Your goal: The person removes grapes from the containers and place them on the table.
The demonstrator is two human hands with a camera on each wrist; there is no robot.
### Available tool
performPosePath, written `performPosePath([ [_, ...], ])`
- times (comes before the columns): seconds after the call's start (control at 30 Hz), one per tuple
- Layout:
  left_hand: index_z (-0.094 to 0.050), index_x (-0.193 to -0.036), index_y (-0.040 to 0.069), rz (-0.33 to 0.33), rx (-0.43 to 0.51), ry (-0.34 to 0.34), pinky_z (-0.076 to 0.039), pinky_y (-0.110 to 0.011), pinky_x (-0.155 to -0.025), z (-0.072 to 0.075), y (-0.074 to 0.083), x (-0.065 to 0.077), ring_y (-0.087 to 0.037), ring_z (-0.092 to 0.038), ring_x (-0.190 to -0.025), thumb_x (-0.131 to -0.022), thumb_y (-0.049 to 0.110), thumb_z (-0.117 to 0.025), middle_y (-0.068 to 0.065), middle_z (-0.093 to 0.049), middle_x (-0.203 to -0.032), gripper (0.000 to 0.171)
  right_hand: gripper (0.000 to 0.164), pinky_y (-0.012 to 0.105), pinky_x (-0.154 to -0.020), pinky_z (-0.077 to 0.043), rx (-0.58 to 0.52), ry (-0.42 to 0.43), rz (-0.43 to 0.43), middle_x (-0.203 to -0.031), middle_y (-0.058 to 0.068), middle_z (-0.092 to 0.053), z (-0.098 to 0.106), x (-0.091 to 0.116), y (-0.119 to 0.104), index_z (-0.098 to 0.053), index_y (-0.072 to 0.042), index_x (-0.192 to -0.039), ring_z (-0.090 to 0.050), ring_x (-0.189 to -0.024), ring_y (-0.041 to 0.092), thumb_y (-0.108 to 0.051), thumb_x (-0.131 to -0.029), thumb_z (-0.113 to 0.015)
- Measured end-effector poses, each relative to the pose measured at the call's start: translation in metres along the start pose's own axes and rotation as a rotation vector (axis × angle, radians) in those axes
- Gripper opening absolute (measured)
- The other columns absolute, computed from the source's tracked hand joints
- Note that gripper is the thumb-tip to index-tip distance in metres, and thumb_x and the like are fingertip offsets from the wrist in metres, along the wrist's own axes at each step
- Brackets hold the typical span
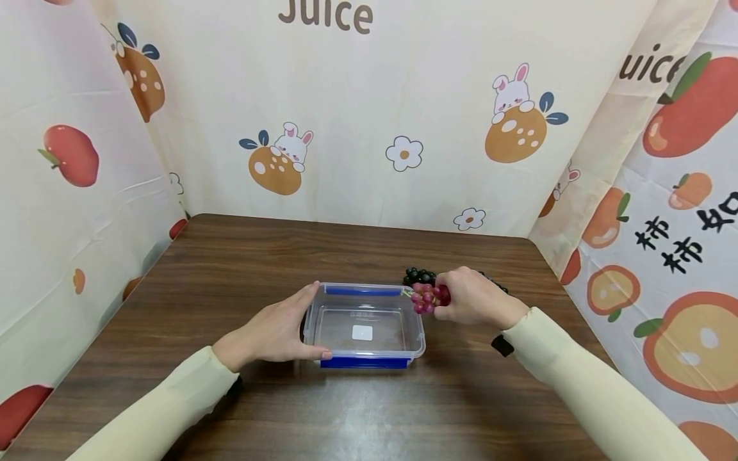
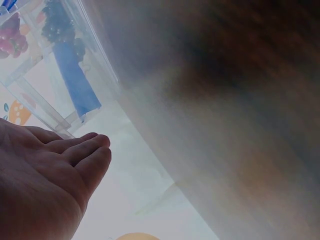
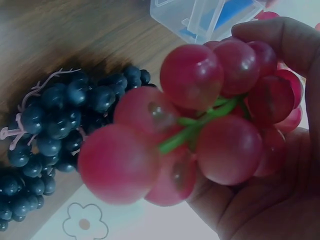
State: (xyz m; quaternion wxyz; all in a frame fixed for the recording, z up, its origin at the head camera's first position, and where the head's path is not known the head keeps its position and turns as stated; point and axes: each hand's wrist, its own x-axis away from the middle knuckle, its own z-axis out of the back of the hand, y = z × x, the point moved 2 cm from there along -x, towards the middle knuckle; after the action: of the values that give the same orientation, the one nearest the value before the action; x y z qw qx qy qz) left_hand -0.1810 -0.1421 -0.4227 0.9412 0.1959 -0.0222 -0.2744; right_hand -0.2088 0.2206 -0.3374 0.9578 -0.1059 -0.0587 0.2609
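Observation:
My right hand [image 1: 475, 298] grips a bunch of red grapes [image 1: 425, 298] over the right rim of a clear plastic box [image 1: 375, 353] with blue clips. In the right wrist view, thumb and fingers curl round the red grapes [image 3: 230, 145], whose green stem points outward. At the box's left end, my left hand [image 1: 271, 330] spreads along the wall, thumb by the front corner and fingertips at the back corner. Straight fingers show in the left wrist view, right beside the box [image 2: 37, 100]. A white label [image 1: 362, 332] shows at the box's bottom.
Dark grapes [image 1: 418, 276] lie on the wooden table [image 1: 259, 256] just behind the red ones, partly hidden by my right hand. More dark grapes [image 3: 22, 195] appear in the right wrist view. Fruit-printed curtains [image 1: 357, 96] hang round the table's back and sides.

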Motion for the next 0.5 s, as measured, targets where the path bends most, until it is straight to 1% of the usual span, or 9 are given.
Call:
performPosePath([
  [0.17, -0.014, -0.164, 0.004, -0.004, -0.001, 0.002, -0.047, -0.048, -0.106, 0.0002, 0.0009, 0.0, -0.031, -0.041, -0.145, -0.066, 0.097, -0.057, -0.014, -0.024, -0.168, 0.142, 0.017, 0.027, -0.048, -0.041, 0.007, 0.015, -0.011, -0.061, -0.006, -0.054, -0.0004, 0.0025, 0.005, -0.062, -0.017, -0.074, -0.048, -0.051, 0.008, -0.022, -0.08, -0.077],
  [0.3, -0.013, -0.165, 0.004, -0.001, 0.004, -0.002, -0.047, -0.048, -0.106, 0.0009, 0.0016, 0.0007, -0.031, -0.042, -0.145, -0.066, 0.097, -0.057, -0.014, -0.024, -0.168, 0.142, 0.018, 0.027, -0.046, -0.04, 0.006, 0.007, -0.029, -0.059, -0.005, -0.053, -0.0014, 0.0054, 0.0079, -0.061, -0.017, -0.073, -0.047, -0.049, 0.008, -0.022, -0.081, -0.077],
  [0.5, -0.013, -0.165, 0.004, 0.001, 0.005, -0.006, -0.048, -0.048, -0.105, 0.0018, 0.0017, 0.0015, -0.031, -0.042, -0.145, -0.066, 0.097, -0.057, -0.014, -0.023, -0.168, 0.142, 0.017, 0.028, -0.043, -0.041, -0.007, -0.016, -0.079, -0.058, -0.004, -0.054, -0.0014, 0.01, 0.0102, -0.062, -0.016, -0.077, -0.049, -0.043, 0.008, -0.023, -0.081, -0.077],
])
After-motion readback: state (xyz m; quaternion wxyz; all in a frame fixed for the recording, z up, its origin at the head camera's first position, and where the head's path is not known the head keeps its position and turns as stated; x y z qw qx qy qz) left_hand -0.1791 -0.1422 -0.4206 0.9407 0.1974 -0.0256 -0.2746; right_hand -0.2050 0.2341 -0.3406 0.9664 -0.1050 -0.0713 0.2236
